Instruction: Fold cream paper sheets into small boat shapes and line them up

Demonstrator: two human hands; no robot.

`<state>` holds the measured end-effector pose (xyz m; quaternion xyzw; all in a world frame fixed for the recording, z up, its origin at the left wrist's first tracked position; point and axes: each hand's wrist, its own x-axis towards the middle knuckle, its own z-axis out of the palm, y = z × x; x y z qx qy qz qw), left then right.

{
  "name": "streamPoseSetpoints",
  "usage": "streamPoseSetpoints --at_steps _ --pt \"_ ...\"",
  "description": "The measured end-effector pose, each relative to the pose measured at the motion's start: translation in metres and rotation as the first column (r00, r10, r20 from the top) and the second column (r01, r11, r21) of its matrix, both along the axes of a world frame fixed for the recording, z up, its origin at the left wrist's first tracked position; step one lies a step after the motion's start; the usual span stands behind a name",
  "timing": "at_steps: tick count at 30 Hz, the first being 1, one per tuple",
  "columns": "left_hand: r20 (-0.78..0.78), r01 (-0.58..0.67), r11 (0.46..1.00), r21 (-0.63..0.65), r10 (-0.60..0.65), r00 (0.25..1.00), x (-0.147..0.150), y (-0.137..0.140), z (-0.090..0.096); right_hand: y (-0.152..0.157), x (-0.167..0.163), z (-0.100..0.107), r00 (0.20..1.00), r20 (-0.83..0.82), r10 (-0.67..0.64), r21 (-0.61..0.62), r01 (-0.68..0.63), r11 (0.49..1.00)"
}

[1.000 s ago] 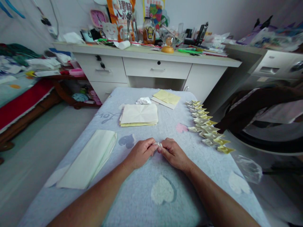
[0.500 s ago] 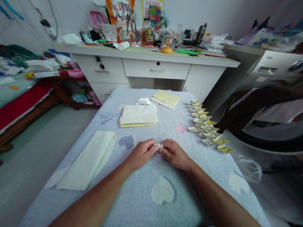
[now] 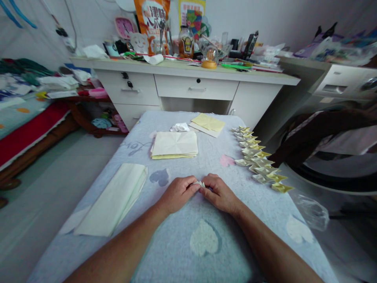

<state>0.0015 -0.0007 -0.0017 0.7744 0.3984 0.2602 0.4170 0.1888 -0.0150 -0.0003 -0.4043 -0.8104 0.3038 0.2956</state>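
Between my two hands is a small piece of folded white paper, mostly covered by the fingers. My left hand pinches its left end with thumb and forefinger. The right end is pinched by my right hand, its other fingers curled in. Beyond the hands lies a stack of creased white and yellow paper sheets. To the right, rows of small folded paper boats, white and yellow, run along the table's edge. A long folded pale cloth or paper rests left of my left forearm.
The table has a blue patterned cloth. At its far side are a crumpled white tissue and loose yellow and white sheets. A cluttered white desk stands behind; a washing machine is at right, a clear plastic bag beside the table.
Both hands keep their pinch on the folded paper, with small finger shifts; slightly more of its pointed edge shows at the right thumb. The whole view has shifted slightly.
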Motion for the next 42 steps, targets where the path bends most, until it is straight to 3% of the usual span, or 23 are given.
streamPoseSetpoints --at_steps 12,26,42 --pt "0.118 -0.063 0.994 -0.093 0.074 0.990 0.000 0.001 -0.001 0.000 -0.001 -0.002 0.998 0.050 -0.041 -0.007 0.042 0.999" --pt "0.143 -0.090 0.994 -0.066 0.098 0.985 -0.001 0.002 -0.003 0.000 -0.005 -0.002 0.994 0.093 -0.053 0.036 0.050 0.998" --pt "0.164 -0.116 0.981 -0.156 0.142 0.976 -0.002 0.007 -0.011 0.002 -0.006 -0.010 0.986 0.156 -0.065 0.065 0.055 0.996"
